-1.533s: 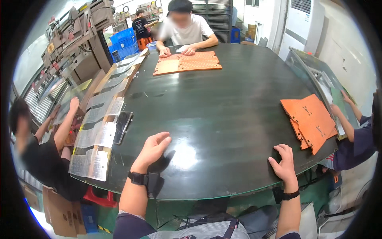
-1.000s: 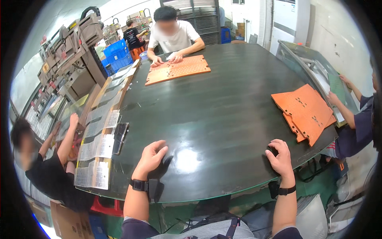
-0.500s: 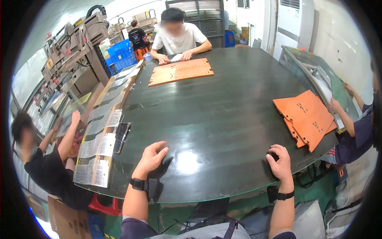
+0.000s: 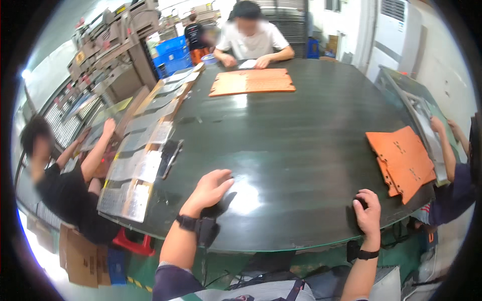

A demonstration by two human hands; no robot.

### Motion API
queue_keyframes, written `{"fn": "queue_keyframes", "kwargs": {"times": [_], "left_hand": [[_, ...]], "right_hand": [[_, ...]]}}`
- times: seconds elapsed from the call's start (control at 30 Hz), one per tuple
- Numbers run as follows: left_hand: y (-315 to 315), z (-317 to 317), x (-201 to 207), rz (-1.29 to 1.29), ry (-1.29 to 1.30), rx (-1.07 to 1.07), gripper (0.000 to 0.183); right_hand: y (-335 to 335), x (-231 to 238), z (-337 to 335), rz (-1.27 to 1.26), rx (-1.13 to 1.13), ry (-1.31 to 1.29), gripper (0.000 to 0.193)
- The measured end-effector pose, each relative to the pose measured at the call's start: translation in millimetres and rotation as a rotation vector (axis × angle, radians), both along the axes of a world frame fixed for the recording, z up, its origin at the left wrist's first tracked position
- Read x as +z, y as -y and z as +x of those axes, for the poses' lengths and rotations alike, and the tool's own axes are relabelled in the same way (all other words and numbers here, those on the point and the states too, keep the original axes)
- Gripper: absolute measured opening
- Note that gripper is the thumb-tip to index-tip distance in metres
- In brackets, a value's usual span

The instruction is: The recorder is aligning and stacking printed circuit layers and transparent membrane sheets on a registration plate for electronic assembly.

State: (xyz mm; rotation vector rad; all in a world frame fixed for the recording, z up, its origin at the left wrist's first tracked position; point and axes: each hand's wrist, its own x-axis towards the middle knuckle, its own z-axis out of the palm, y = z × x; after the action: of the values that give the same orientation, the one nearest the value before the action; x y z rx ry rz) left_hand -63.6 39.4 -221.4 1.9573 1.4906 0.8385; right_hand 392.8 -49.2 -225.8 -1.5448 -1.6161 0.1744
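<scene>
My left hand (image 4: 210, 189) hovers over or rests on the near part of the dark table (image 4: 281, 135). Its fingers are stretched out with the thumb apart, and nothing is in it. Near the table's right front edge is my right hand (image 4: 369, 211), its fingers loosely curled and the thumb apart from them; I see nothing held. Orange perforated boards (image 4: 401, 158) lie stacked askew beyond my right hand. A dark phone-like slab (image 4: 171, 158) lies to the left of my left hand, beside a row of clear printed sheets (image 4: 131, 163).
Across the table a person (image 4: 253, 37) handles something white behind another orange board (image 4: 253, 82). At left, a person in black (image 4: 68, 183) reaches toward machinery (image 4: 118, 65). A right-hand co-worker's arm (image 4: 447, 150) reaches to a glass-topped stand (image 4: 409, 103). A red stool (image 4: 134, 243) stands below.
The view has shifted, so the table and boards sit differently in the picture. Both my hands keep nearly the same pose. The right-hand co-worker's hands have moved a little.
</scene>
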Motion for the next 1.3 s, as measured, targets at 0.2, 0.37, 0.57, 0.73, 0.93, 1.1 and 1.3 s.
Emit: {"fn": "queue_keyframes", "kwargs": {"times": [0.2, 0.37, 0.57, 0.73, 0.93, 1.1, 1.3], "left_hand": [[4.1, 5.4, 16.9, 0.008, 0.065, -0.021, 0.034], [-10.5, 11.4, 3.7, 0.099, -0.028, -0.086, 0.032], [-0.3, -8.6, 6.5, 0.128, 0.05, -0.06, 0.026], [-4.2, 8.4, 5.9, 0.108, 0.063, -0.083, 0.026], [-1.6, 14.4, 12.6, 0.142, 0.054, -0.077, 0.026], [-14.1, -2.6, -38.6, 0.105, 0.222, 0.019, 0.017], [-30.8, -20.7, -89.8, 0.18, 0.36, 0.125, 0.024]], "right_hand": [[3.7, -4.5, 7.8, -0.018, 0.016, 0.013, 0.017], [3.4, -5.4, 10.8, 0.014, -0.033, 0.077, 0.019], [-13.0, 0.1, -7.2, 0.056, 0.012, 0.065, 0.018], [-2.5, -4.4, 5.5, 0.051, -0.031, 0.032, 0.018], [0.3, -7.7, 14.0, 0.096, -0.012, 0.042, 0.018], [-0.8, -8.3, 8.3, -0.067, 0.011, 0.198, 0.019], [-0.8, -6.0, 4.7, -0.079, -0.006, 0.119, 0.02]]}}
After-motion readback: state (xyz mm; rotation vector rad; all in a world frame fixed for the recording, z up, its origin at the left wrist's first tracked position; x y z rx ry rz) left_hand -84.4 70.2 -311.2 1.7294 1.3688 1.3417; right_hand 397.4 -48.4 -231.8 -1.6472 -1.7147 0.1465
